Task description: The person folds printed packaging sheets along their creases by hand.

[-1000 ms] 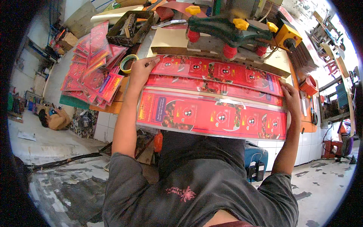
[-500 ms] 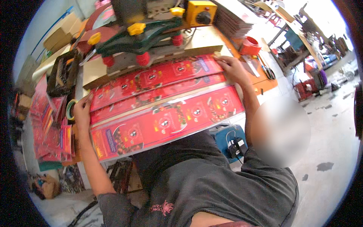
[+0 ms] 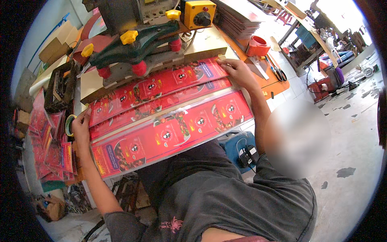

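A long red printed plastic strip [image 3: 151, 86] lies along the far side of the work surface, close against a straight metal edge. My left hand [image 3: 82, 126] grips its left end, thumb and fingers closed together. At the far right corner my right hand [image 3: 241, 74] pinches the same strip, its fingertips near the metal edge. Below it shows another red printed layer [image 3: 157, 107], partly covered. Nearer my body lies a wider stack of red printed sheets [image 3: 173, 133] with a glossy surface, its front edge over my lap.
A dark green press bar [image 3: 151, 39] with yellow knobs and red feet stands beyond the strip. A yellow control box [image 3: 199, 14] sits behind. Red pouches [image 3: 52, 153] lie piled at left, near a tape roll [image 3: 70, 125]. Scissors [image 3: 278, 70] and a red tape dispenser [image 3: 258, 46] are at right.
The view has shifted slightly, placing the press and sheets farther left in the picture. Both hands keep their hold at the strip's ends, with little visible movement against it.
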`<state>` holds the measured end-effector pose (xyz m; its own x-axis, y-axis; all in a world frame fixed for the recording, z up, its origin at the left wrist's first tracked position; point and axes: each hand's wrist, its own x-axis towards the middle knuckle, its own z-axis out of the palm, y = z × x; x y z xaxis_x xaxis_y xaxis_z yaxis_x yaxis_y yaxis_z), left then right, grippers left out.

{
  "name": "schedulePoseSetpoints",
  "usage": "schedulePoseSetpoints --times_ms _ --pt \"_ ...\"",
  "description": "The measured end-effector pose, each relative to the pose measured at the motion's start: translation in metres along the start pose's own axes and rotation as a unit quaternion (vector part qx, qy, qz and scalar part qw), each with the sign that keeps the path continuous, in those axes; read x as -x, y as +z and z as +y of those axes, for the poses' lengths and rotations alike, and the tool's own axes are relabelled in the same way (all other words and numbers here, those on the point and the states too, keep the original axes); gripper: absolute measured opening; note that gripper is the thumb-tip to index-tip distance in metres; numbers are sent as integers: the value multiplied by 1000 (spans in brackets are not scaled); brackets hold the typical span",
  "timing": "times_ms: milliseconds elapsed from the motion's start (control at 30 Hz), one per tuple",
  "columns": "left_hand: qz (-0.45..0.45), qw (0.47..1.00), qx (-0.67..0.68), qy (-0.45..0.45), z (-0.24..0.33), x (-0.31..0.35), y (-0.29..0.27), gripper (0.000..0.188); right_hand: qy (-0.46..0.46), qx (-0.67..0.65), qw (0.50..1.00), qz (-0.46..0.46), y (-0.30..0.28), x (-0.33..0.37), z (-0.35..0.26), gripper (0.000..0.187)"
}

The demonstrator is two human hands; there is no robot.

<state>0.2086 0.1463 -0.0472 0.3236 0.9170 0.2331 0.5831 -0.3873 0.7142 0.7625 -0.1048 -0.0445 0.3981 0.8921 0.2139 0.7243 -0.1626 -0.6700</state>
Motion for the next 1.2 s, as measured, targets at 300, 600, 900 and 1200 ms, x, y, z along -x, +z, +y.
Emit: schedulePoseSetpoints --times_ms 300,600,900,1200 --pt "-4 999 -31 -15 -8 -3 -3 49 30 13 999 -11 -2 2 -9 30" --pt "6 1000 -30 4 -2 -3 1 46 16 19 1000 -6 -3 2 -3 29" --pt "4 999 -34 -3 -3 5 -6 43 16 -1 1000 -22 8 -5 9 33" --pt "53 998 -28 -3 9 7 2 41 -4 -26 999 -33 0 -5 10 32"
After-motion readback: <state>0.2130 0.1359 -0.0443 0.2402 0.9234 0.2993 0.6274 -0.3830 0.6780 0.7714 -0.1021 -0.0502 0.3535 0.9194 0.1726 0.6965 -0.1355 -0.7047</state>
